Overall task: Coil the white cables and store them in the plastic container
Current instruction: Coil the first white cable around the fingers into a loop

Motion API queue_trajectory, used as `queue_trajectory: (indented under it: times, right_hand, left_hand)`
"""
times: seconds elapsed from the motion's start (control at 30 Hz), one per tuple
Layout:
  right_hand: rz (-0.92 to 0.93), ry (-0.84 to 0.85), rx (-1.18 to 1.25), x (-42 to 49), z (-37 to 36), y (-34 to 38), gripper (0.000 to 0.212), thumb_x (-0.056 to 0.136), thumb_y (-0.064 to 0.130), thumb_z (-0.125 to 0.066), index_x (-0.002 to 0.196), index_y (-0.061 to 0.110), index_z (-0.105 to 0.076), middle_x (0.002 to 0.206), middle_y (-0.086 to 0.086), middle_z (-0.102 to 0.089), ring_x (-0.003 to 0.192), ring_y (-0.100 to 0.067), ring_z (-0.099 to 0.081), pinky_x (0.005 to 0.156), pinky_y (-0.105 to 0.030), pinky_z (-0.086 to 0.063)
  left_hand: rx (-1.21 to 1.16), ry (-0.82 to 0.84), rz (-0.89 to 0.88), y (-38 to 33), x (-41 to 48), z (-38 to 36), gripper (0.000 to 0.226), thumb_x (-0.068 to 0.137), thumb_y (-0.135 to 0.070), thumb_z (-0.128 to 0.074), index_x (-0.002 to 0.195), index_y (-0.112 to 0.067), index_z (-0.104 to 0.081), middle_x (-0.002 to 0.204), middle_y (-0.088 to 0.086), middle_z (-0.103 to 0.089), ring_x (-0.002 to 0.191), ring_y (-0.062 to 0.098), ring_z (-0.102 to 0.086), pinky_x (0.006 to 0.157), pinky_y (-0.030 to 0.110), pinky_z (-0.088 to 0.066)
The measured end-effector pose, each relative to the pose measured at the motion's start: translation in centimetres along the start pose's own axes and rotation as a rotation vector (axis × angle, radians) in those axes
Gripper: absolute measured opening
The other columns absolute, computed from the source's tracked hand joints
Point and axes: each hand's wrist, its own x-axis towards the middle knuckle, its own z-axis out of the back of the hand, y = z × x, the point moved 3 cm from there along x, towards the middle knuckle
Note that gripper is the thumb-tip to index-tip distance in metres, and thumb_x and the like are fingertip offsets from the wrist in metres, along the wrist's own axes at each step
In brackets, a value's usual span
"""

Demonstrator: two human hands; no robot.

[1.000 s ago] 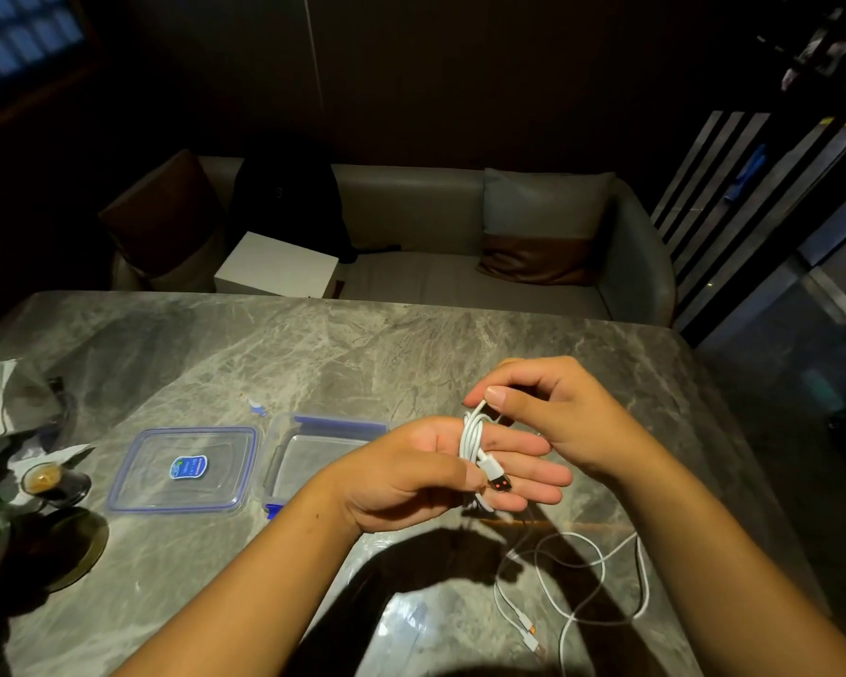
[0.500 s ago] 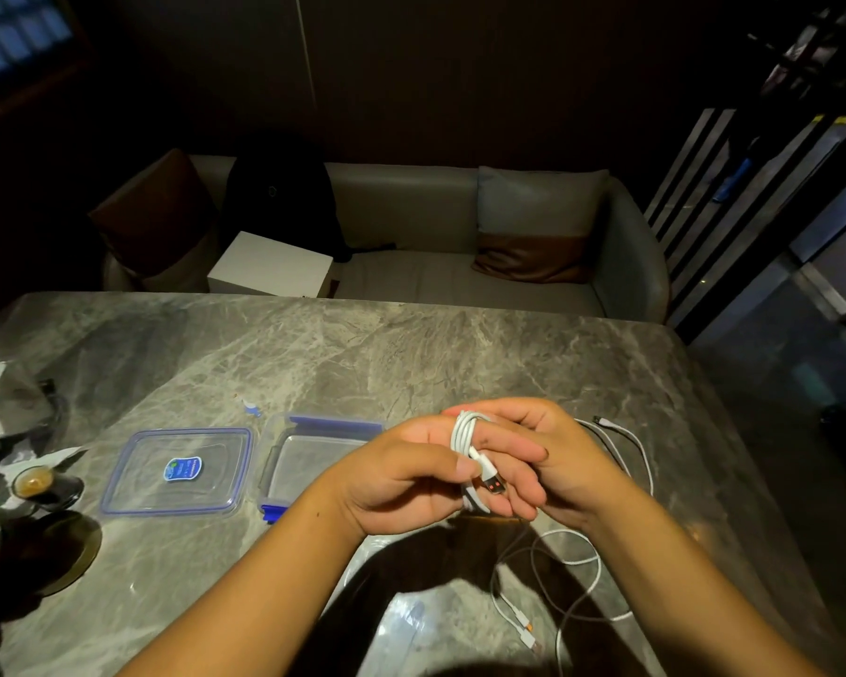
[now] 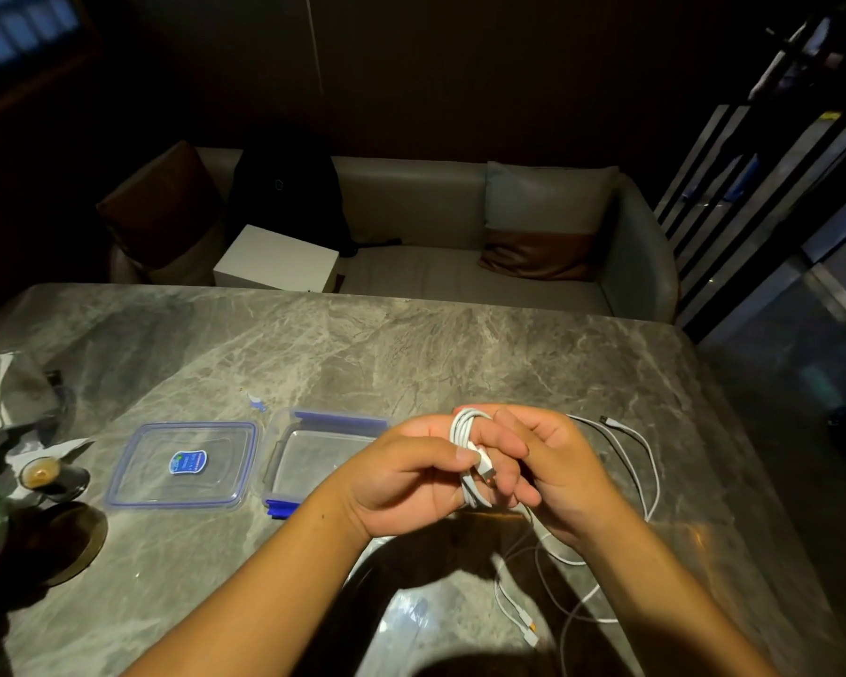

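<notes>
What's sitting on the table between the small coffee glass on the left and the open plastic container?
The container's clear lid, lying flat with a blue sticker, sits between the coffee glass and the plastic container. The head view shows it.

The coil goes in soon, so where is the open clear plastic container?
In the head view the clear plastic container sits left of the left hand, beside its lid.

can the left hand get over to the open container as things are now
Probably yes. The left hand hovers right beside the plastic container, nothing lies between them, and its lid is off, though the hand is holding the coiled cable.
</notes>
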Motion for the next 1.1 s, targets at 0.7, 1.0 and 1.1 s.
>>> queue_trajectory:
  times: [0.7, 1.0, 1.1]
  right_hand:
    - [0.121, -0.17, -0.295, 0.9, 1.9, -1.6, 0.011, 0.091, 0.003, -0.058, 0.082, 0.001, -0.063, 0.075, -0.008, -0.063, 0.071, -0.017, -0.058, 0.063, -0.025, -0.05]
    - [0.128, -0.32, -0.374, 0.6, 1.6, -1.8, 0.024, 0.1, 0.006, -0.047, 0.081, 0.001, -0.061, 0.064, -0.001, -0.061, 0.059, -0.01, -0.055, 0.052, -0.019, -0.048]
    - [0.119, -0.332, -0.397, 0.7, 1.6, -2.0, 0.025, 0.101, 0.008, -0.047, 0.081, 0.003, -0.061, 0.062, 0.003, -0.06, 0.058, -0.007, -0.054, 0.052, -0.018, -0.047]
  left_hand:
    - [-0.221, -0.479, -0.055, 2.1, 0.8, 1.1, 0.044, 0.093, -0.032, -0.05, 0.091, 0.005, -0.074, 0.078, 0.02, -0.073, 0.076, 0.032, -0.074, 0.065, 0.031, -0.061]
    - [-0.027, -0.708, -0.054, 1.8, 1.2, 0.7, 0.034, 0.087, -0.031, -0.058, 0.081, 0.0, -0.069, 0.065, 0.016, -0.064, 0.06, 0.025, -0.066, 0.057, 0.032, -0.057]
    - [0.017, -0.762, -0.029, 1.6, 1.1, 0.5, 0.034, 0.098, -0.027, -0.051, 0.084, 0.0, -0.066, 0.064, 0.014, -0.062, 0.058, 0.023, -0.065, 0.059, 0.032, -0.057]
